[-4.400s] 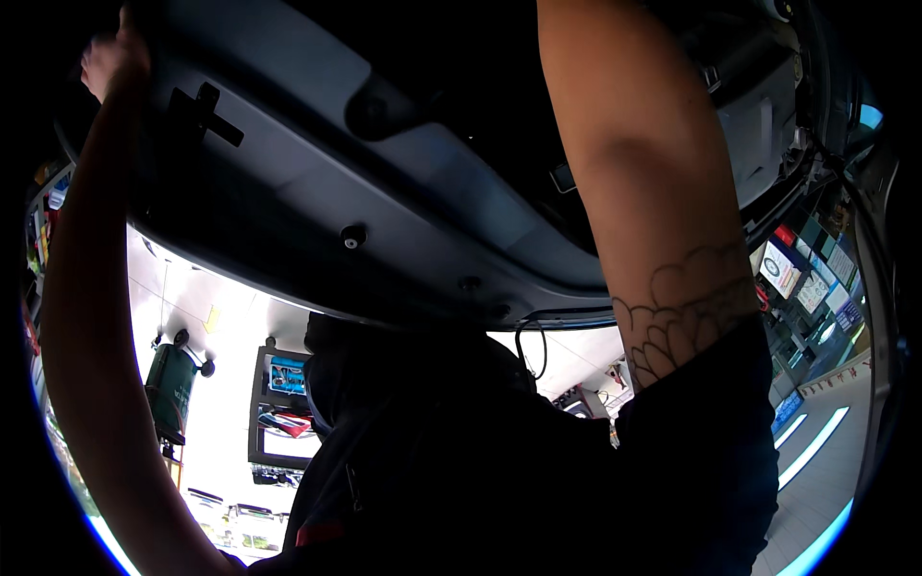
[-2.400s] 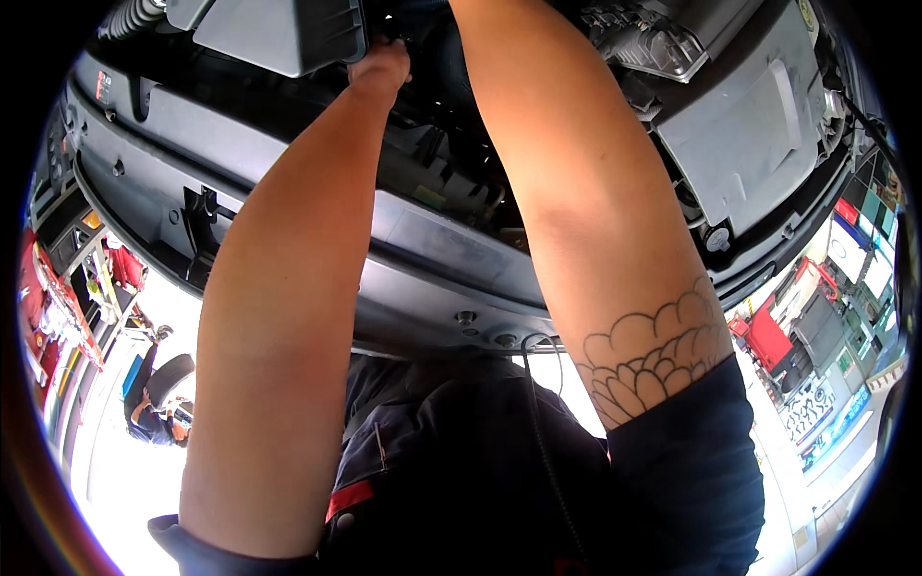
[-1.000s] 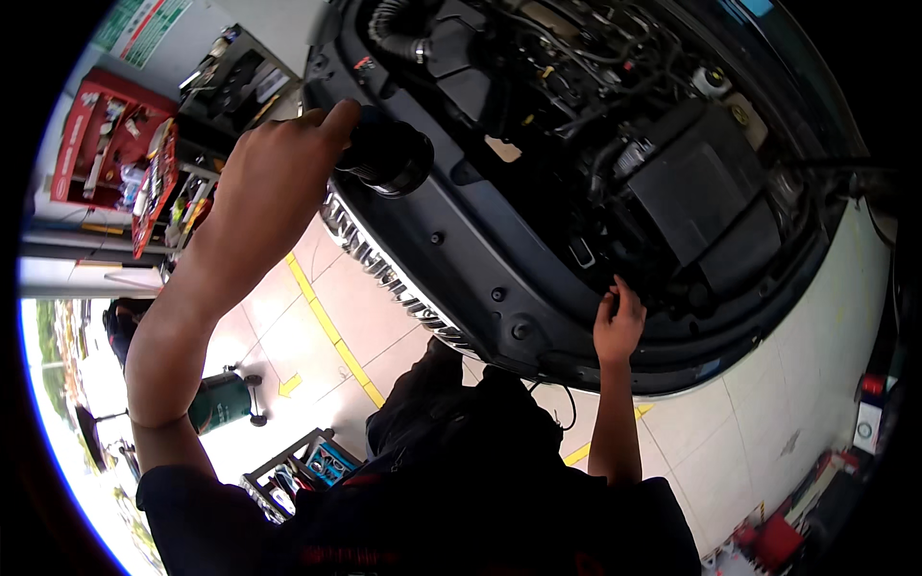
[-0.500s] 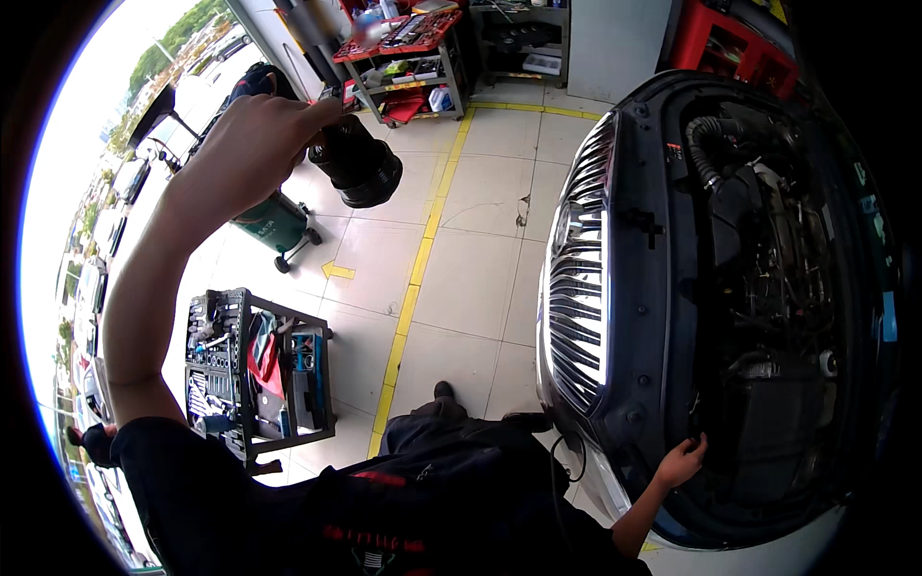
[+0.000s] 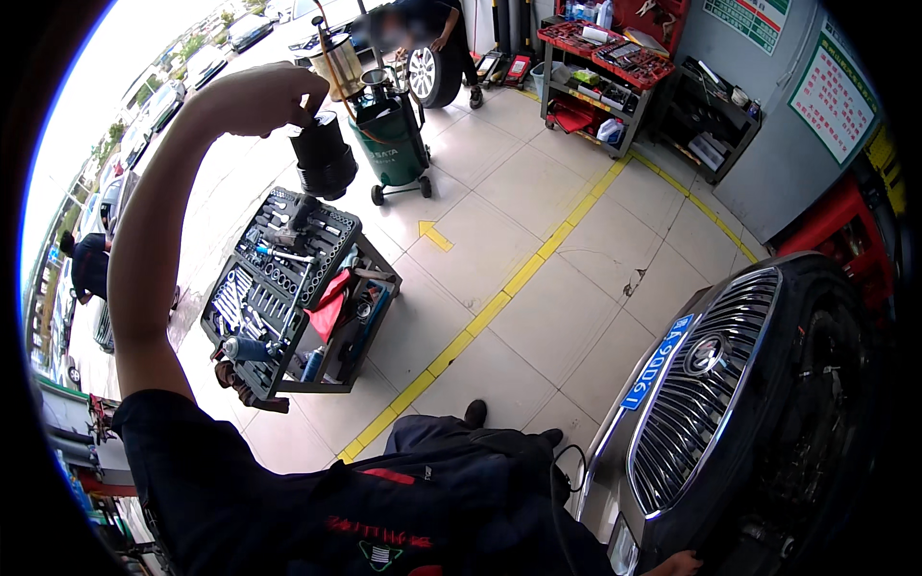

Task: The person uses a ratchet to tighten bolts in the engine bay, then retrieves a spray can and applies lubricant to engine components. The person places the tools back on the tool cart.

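Raised at the upper left, my left hand (image 5: 274, 99) is closed on a black cylindrical car part (image 5: 323, 156) with a stepped, ribbed lower end. It hangs from my fingers, tilted, and its grip end is partly hidden by them. Below it stands a tool cart (image 5: 370, 288) with an open tool set (image 5: 279, 259) of sockets and wrenches on top. At the lower edge my right hand (image 5: 680, 564) lies by the front of the dark car (image 5: 706, 357), fingers seemingly outstretched and nothing seen in them. Its lower part is cut off by the picture's edge.
A green wheeled drum (image 5: 389, 144) stands behind the tool cart. Farther back, a person (image 5: 437, 21) is beside a car wheel (image 5: 432, 75). Another person (image 5: 88, 266) bends at the far left. A red-topped cart (image 5: 605, 58) stands at the back. A yellow floor line (image 5: 499, 302) crosses the tiles.
My view has swung left, bringing the tool cart nearer the middle and the car toward the lower right. My left hand still grips the black part. My right hand shows lower, by the car's front.
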Available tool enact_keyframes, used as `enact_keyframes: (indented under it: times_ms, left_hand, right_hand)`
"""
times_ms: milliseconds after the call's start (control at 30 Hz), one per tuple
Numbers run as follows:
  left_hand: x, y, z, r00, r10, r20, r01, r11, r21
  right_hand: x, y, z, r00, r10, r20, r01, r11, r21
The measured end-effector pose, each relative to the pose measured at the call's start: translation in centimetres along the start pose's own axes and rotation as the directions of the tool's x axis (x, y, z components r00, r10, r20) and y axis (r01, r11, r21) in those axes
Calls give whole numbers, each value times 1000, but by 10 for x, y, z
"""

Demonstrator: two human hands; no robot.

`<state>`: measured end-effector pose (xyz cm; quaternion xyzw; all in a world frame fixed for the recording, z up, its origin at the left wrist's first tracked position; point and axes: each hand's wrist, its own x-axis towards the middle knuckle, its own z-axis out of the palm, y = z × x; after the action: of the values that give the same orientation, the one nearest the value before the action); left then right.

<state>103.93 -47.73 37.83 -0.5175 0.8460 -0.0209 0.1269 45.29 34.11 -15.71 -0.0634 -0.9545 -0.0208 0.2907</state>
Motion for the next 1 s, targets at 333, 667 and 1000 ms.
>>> enact_keyframes:
  times_ms: [333,667,1000]
  left_hand:
    - [158,-148,57,974,-226,-2,226,973,-57]
    - [381,-232,119,913,-407,-8,386,859,338]
    - [566,-344,214,903,-425,60,410,896,172]
  right_hand:
    - [-54,-275,-23,915,-376,-148,404,859,315]
    - [-133,-520,40,608,-306,733,82,942,325]
    - [-171,-767,98,440,-518,733,42,828,560]
